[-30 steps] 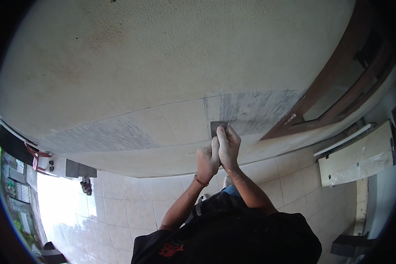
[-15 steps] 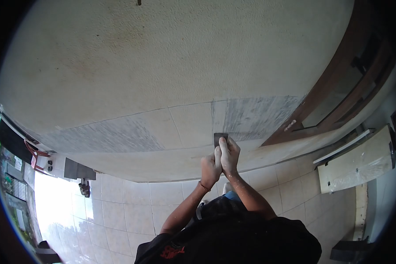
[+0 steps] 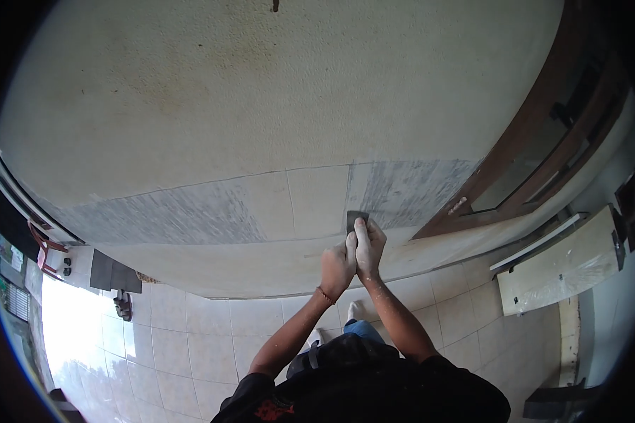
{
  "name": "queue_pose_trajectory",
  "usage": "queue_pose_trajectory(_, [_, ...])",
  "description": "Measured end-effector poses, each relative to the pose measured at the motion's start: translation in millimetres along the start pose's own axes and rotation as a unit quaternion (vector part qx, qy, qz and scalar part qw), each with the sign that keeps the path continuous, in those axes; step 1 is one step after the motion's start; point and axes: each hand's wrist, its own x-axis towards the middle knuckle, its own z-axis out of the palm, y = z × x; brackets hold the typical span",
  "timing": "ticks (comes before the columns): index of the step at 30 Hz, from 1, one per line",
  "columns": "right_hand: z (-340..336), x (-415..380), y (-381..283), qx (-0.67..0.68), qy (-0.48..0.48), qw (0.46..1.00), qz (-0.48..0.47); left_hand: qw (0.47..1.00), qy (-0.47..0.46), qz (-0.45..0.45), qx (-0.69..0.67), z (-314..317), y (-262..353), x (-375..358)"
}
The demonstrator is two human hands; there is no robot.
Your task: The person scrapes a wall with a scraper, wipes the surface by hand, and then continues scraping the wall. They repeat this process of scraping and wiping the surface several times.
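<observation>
The right hand (image 3: 370, 247) is clamped on the blade (image 3: 353, 218), which juts up just beyond its thumb, in front of the wall (image 3: 275, 106). The left hand (image 3: 337, 266) presses against it from the left, its fingers hidden; whether they grip too, I cannot tell. Scratched grey patches lie up-right (image 3: 416, 187) and farther left (image 3: 169, 211) of the hands. Farther right is the door (image 3: 441, 222); below, the floor (image 3: 212, 345).

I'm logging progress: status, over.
Left grip, right grip closed together on flat tool. Tool at wall, by streaked patch. Nothing visible in the way.
</observation>
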Motion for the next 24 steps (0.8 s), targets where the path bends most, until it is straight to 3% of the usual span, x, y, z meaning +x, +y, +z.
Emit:
queue_pose_trajectory(2, [10.5, 15.6, -36.0, 0.005, 0.008, 1.000, -0.009, 0.999, -0.007, 0.042, -0.010, -20.0, 40.5, 23.1])
queue_pose_trajectory(5, [22.3, 33.7, -84.1, 0.019, -0.013, 0.999, -0.045, 0.998, -0.017, 0.011, -0.063, -28.0, 65.1, 36.1])
queue_pose_trajectory(7, [15.7, 27.3, -57.9, -0.004, -0.004, 0.999, -0.037, 0.997, -0.007, 0.003, -0.073, -21.9, 56.9, 35.5])
queue_pose_trajectory(10, [-7.7, -3.0, 24.6, 0.008, 0.007, 1.000, 0.015, 1.000, 0.006, -0.017, -0.015, 4.7, -5.1, -2.3])
queue_pose_trajectory(13, [-10.4, -9.5, 30.1, 0.043, 0.002, 0.997, 0.067, 1.000, -0.003, -0.019, -0.005, 3.6, -12.9, -4.3])
queue_pose_trajectory(15, [0.8, 12.6, -12.7, -0.002, -0.003, 1.000, -0.009, 1.000, 0.006, 0.009, -0.017, -8.5, 23.7, 14.7])
queue_pose_trajectory(18, [20.0, 35.9, -73.7, 0.031, -0.025, 0.998, -0.044, 0.991, -0.045, -0.065, -0.106, -43.5, 102.1, 42.0])
queue_pose_trajectory(21, [17.9, 28.3, -57.7, 0.030, -0.028, 0.998, -0.038, 0.998, 0.001, -0.001, -0.065, -26.1, 64.8, 38.3])
queue_pose_trajectory(24, [-1.1, -0.7, 12.0, 0.019, -0.017, 0.999, -0.019, 0.999, 0.012, -0.029, 0.012, -3.1, 2.9, 2.8])
